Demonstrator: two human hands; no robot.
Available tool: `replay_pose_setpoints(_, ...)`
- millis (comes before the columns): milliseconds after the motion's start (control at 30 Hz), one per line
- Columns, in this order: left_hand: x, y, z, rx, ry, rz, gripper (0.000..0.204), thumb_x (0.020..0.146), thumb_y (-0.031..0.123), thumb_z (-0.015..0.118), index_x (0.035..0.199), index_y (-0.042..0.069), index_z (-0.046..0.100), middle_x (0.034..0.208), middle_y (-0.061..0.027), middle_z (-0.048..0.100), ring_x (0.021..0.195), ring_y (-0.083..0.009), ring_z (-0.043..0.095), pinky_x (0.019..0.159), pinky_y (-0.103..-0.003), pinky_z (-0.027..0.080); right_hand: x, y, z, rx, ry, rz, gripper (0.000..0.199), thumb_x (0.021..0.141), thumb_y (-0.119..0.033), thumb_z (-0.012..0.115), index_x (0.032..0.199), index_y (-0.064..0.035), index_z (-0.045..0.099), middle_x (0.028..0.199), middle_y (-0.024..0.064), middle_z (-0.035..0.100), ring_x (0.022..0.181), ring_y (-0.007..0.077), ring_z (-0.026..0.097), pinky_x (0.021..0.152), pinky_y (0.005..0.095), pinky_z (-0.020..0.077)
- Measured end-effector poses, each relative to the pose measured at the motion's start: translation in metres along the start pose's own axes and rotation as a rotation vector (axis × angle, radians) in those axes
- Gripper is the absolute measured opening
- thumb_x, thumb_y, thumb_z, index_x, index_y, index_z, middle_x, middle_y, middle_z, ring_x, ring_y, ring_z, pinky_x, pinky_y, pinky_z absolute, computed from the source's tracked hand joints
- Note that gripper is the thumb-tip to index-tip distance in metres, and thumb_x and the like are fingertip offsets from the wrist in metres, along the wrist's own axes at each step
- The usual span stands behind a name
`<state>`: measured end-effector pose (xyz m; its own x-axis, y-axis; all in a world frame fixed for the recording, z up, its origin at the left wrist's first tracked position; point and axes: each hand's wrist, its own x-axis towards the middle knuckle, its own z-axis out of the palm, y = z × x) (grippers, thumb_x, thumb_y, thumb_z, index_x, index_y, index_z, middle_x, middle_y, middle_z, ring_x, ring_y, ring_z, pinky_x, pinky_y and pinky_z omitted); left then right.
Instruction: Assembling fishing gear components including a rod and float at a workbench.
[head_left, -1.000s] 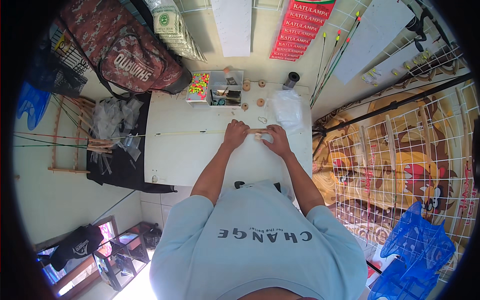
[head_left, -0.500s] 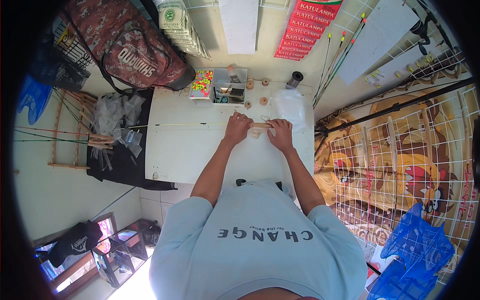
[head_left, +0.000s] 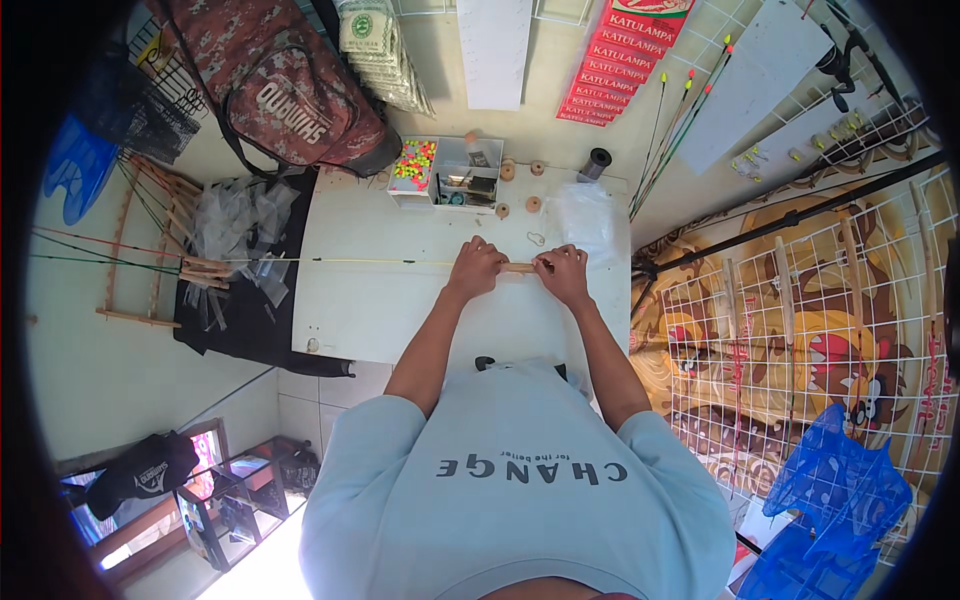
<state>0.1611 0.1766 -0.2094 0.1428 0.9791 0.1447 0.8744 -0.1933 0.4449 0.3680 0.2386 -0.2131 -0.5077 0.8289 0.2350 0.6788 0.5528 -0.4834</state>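
Observation:
A thin yellow fishing rod (head_left: 350, 261) with dark bands lies crosswise over the white table, its wooden handle (head_left: 520, 267) toward the right. My left hand (head_left: 477, 269) is closed around the left part of the handle, next to the yellow shaft. At the handle's right end, the fingers of my right hand (head_left: 563, 272) are curled and gripping it. A short stretch of wood shows between the two hands; the fingertips are partly hidden. Just beyond the handle lies a small loop of thin cord (head_left: 536, 239).
Toward the back stands a white divided box (head_left: 412, 200) with bright beads and small tools. Beside it sit several round wooden pieces (head_left: 508, 171), a dark spool (head_left: 596, 163) and clear plastic bags (head_left: 585, 218). Thin rods (head_left: 660, 150) lean at the back right; a white wire grid (head_left: 760, 370) stands right.
Both hands have drawn slightly toward me with the rod handle, leaving the cord loop farther from my right hand. The view has shifted a little. Both hands keep hold of the handle.

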Motion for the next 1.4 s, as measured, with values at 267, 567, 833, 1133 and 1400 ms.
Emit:
replay_pose_setpoints(267, -0.014, 0.002, -0.005, -0.090, -0.081, -0.069, 0.030, 0.073, 0.011, 0.069, 0.103, 0.014, 0.065, 0.087, 0.0001, 0.067, 0.098, -0.0216, 0.050, 0.087, -0.036, 0.039, -0.013, -0.006, 0.002, 0.046, -0.151, 0.060, 0.023, 0.080, -0.029, 0.066, 0.099, -0.0158, 0.067, 0.077, -0.0005, 0.067, 0.093, 0.0205, 0.051, 0.087, 0.0377, 0.0308)
replay_pose_setpoints(567, -0.016, -0.010, 0.018, -0.027, -0.072, -0.104, 0.040, 0.071, 0.007, 0.067, 0.109, 0.014, 0.061, 0.091, 0.0008, 0.066, 0.097, -0.0211, 0.051, 0.085, -0.036, 0.040, -0.015, -0.015, 0.023, 0.027, -0.167, 0.160, 0.034, 0.076, -0.023, 0.068, 0.109, -0.0178, 0.063, 0.086, -0.0003, 0.064, 0.090, 0.0223, 0.054, 0.080, 0.0389, 0.0371)
replay_pose_setpoints(833, -0.003, -0.010, 0.025, 0.010, -0.084, -0.179, 0.044, 0.071, 0.010, 0.069, 0.114, 0.015, 0.058, 0.089, 0.0017, 0.067, 0.099, -0.0206, 0.051, 0.086, -0.035, 0.041, -0.004, -0.015, 0.037, -0.090, -0.144, 0.161, 0.046, 0.074, -0.033, 0.069, 0.118, -0.0204, 0.060, 0.099, 0.0075, 0.058, 0.094, 0.0278, 0.053, 0.079, 0.0438, 0.0417)
replay_pose_setpoints(1133, 0.006, -0.009, 0.026, 0.007, -0.139, -0.218, 0.046, 0.075, 0.010, 0.067, 0.119, 0.016, 0.055, 0.093, 0.0013, 0.065, 0.103, -0.0201, 0.051, 0.087, -0.036, 0.040, 0.010, -0.017, 0.045, -0.010, -0.150, 0.233, 0.038, 0.073, -0.025, 0.071, 0.110, -0.0167, 0.063, 0.102, 0.0096, 0.058, 0.095, 0.0298, 0.054, 0.080, 0.0452, 0.0432)
replay_pose_setpoints(1400, 0.016, -0.009, 0.024, 0.004, -0.061, -0.220, 0.045, 0.075, 0.012, 0.067, 0.118, 0.016, 0.053, 0.095, 0.0002, 0.065, 0.103, -0.0210, 0.052, 0.086, -0.037, 0.041, 0.012, -0.005, 0.047, 0.444, 0.129, 0.183, 0.029, 0.078, -0.015, 0.070, 0.104, -0.0059, 0.062, 0.103, 0.0114, 0.060, 0.097, 0.0253, 0.058, 0.080, 0.0366, 0.0477)
